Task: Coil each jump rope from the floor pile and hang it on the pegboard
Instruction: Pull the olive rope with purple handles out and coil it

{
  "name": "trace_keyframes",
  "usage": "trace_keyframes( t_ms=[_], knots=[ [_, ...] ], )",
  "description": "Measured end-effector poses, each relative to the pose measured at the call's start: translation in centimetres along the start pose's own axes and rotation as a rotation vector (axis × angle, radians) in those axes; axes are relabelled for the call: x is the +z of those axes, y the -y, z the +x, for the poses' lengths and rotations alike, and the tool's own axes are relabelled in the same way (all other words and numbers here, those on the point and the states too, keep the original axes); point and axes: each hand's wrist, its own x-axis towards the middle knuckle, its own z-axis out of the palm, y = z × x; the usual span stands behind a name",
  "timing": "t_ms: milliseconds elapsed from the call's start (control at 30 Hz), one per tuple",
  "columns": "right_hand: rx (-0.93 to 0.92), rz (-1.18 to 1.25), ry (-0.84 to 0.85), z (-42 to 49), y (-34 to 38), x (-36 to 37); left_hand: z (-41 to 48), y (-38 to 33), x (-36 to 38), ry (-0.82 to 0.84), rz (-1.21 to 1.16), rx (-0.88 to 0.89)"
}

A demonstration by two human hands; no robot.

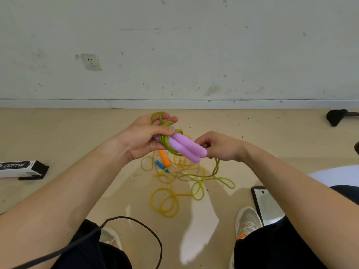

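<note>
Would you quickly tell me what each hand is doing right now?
Left hand: grips two lilac plastic handles wrapped in translucent green cord.
Right hand: pinches that cord's loose length.

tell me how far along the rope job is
Done: nothing visibly; no pegboard is in view. In hand: the left hand grips the purple handles with green cord wound round them; the right hand pinches the cord's loose run, which trails to the floor. Left: finish this coil, hang it, then the yellow rope, with orange handle and blue handle, loose on the floor.
</note>
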Motion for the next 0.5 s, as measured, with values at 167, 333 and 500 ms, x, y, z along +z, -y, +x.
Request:
trace_keyframes(
  t_ms=[167, 333, 500],
  knots=[
    [0.08, -0.051, 0.251, -0.5, 0.2, -0.1, -0.3, -0.4, 0.0, 0.033, -0.01, 0.022],
    [0.199, -0.095, 0.109, 0.2, 0.3, 1.5, -0.3, -0.1, -0.2, 0.09, 0.021, -0.019],
    [0.13, -0.203, -0.127, 0.7, -0.2, 0.8, -0.1, 0.0, -0.8, 0.043, 0.279, 0.045]
  ],
)
